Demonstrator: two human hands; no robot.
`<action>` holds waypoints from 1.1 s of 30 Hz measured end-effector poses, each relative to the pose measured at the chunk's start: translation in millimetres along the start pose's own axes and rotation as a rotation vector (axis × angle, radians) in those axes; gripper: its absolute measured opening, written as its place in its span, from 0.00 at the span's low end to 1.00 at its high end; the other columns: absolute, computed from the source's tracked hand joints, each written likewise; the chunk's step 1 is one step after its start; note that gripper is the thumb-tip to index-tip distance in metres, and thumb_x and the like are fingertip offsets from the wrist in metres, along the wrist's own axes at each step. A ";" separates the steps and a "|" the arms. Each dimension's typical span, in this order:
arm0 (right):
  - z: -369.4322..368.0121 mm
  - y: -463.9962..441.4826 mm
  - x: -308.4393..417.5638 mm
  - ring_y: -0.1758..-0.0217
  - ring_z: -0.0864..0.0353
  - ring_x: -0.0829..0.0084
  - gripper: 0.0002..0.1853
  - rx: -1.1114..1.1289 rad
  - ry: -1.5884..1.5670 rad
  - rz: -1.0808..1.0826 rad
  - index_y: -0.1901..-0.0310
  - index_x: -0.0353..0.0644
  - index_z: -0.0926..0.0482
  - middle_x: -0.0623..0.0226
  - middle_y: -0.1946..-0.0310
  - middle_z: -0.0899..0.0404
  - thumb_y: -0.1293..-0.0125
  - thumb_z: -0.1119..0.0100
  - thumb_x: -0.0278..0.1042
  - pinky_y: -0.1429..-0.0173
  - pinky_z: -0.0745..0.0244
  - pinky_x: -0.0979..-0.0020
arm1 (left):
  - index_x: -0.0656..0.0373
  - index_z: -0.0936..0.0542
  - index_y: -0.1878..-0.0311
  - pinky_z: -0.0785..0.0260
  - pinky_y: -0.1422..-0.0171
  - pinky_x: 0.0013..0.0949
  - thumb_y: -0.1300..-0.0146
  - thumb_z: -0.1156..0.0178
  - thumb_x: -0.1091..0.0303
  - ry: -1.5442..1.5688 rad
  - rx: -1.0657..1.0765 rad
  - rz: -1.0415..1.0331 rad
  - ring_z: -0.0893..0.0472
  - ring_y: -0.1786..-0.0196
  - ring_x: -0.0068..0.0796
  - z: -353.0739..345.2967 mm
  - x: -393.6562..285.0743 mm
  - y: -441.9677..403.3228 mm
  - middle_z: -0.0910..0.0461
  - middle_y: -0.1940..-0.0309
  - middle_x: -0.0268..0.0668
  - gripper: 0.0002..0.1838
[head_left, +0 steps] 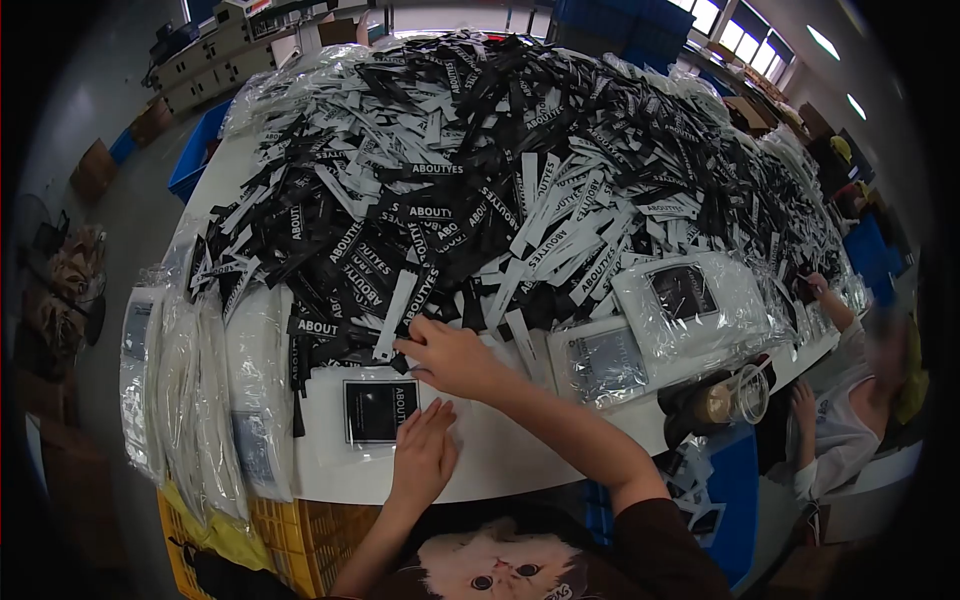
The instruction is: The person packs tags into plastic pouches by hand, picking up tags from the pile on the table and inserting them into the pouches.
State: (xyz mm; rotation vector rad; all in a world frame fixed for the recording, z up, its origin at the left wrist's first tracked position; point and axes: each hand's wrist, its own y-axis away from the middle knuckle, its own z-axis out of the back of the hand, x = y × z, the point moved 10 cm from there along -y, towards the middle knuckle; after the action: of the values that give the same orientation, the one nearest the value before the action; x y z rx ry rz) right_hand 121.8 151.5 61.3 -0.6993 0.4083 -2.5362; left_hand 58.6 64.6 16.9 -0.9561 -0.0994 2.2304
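Strips in black and white lettered ABOUTYES lie in a large heap (440,170) across the white table (480,475). At the heap's near edge my right hand (450,358) has its fingers bent and pressed together over a strip end; what they hold, if anything, is too small to name. A clear packet with a black label (368,411) lies flat on a short stack in front of me. My left hand (427,445) rests on that packet's right edge, fingers stretched out.
Long bundles of clear bags (255,390) line the left side. Right of my hands are packet stacks (690,300) and a plastic cup (735,397). A co-worker (850,425) sits at the far right. Below the table stand a yellow crate (318,530) and a blue bin (735,490).
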 end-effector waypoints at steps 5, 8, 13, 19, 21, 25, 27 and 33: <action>52.8 14.6 8.8 0.71 0.27 0.64 0.06 -0.476 -0.182 0.016 0.69 0.36 0.27 0.63 0.70 0.30 0.47 0.40 0.20 0.72 0.31 0.70 | 0.64 0.28 0.46 0.44 0.33 0.44 0.49 0.41 0.74 0.010 0.020 0.015 0.34 0.35 0.43 3.3 -5.3 -1.8 0.32 0.40 0.45 0.24; 92.1 66.1 -1.1 0.76 0.29 0.66 0.10 -0.651 -0.323 -0.084 0.74 0.36 0.33 0.62 0.77 0.31 0.36 0.47 0.24 0.74 0.34 0.72 | 0.63 0.29 0.43 0.43 0.33 0.43 0.50 0.39 0.74 0.063 0.012 0.039 0.34 0.35 0.44 6.0 -3.3 0.2 0.32 0.39 0.45 0.27; 79.2 153.2 -17.7 0.79 0.29 0.74 0.14 -0.717 -0.591 -0.356 0.75 0.37 0.35 0.65 0.82 0.31 0.29 0.54 0.30 0.75 0.36 0.75 | 0.63 0.27 0.43 0.37 0.36 0.38 0.44 0.40 0.73 0.144 0.083 0.041 0.30 0.38 0.43 13.5 4.6 -7.1 0.28 0.42 0.47 0.23; 76.7 182.7 2.5 0.84 0.33 0.80 0.15 -0.810 -0.625 -0.385 0.79 0.36 0.30 0.69 0.86 0.29 0.34 0.46 0.28 0.78 0.40 0.79 | 0.68 0.25 0.48 0.31 0.44 0.37 0.37 0.49 0.75 0.232 -0.140 0.260 0.22 0.48 0.49 34.4 25.6 9.8 0.23 0.50 0.51 0.15; 47.4 191.2 -7.7 0.84 0.34 0.81 0.15 -0.711 -0.638 -0.493 0.79 0.36 0.30 0.69 0.86 0.30 0.34 0.46 0.28 0.78 0.40 0.79 | 0.68 0.25 0.48 0.29 0.48 0.36 0.38 0.49 0.77 0.182 -0.297 0.250 0.21 0.53 0.49 56.8 13.9 15.1 0.21 0.54 0.50 0.15; 5.1 207.6 -34.7 0.82 0.34 0.82 0.18 -0.735 -0.920 -0.767 0.79 0.38 0.33 0.73 0.86 0.33 0.30 0.51 0.34 0.78 0.42 0.79 | 0.67 0.25 0.48 0.29 0.48 0.38 0.43 0.48 0.82 0.153 -0.271 0.016 0.21 0.53 0.48 56.5 -46.9 6.3 0.21 0.54 0.48 0.18; 4.1 207.6 -34.7 0.82 0.35 0.83 0.17 -0.606 -0.869 -0.837 0.79 0.38 0.32 0.73 0.85 0.32 0.30 0.50 0.34 0.78 0.43 0.79 | 0.67 0.25 0.47 0.30 0.46 0.39 0.44 0.48 0.82 0.191 -0.190 -0.015 0.21 0.52 0.49 33.5 -52.5 9.3 0.21 0.53 0.48 0.19; 31.3 172.4 -10.4 0.81 0.34 0.82 0.13 -0.275 -0.886 -0.781 0.75 0.35 0.26 0.73 0.85 0.32 0.35 0.45 0.33 0.76 0.40 0.76 | 0.64 0.29 0.42 0.34 0.39 0.40 0.46 0.38 0.73 0.253 0.050 -0.060 0.28 0.42 0.46 -0.2 -60.8 16.5 0.27 0.44 0.46 0.26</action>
State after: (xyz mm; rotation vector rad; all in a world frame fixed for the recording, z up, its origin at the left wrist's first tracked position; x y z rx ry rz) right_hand 209.3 6.7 14.5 -2.3100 0.1681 -2.4529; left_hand 78.7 13.9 48.4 -1.1823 0.0421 2.0300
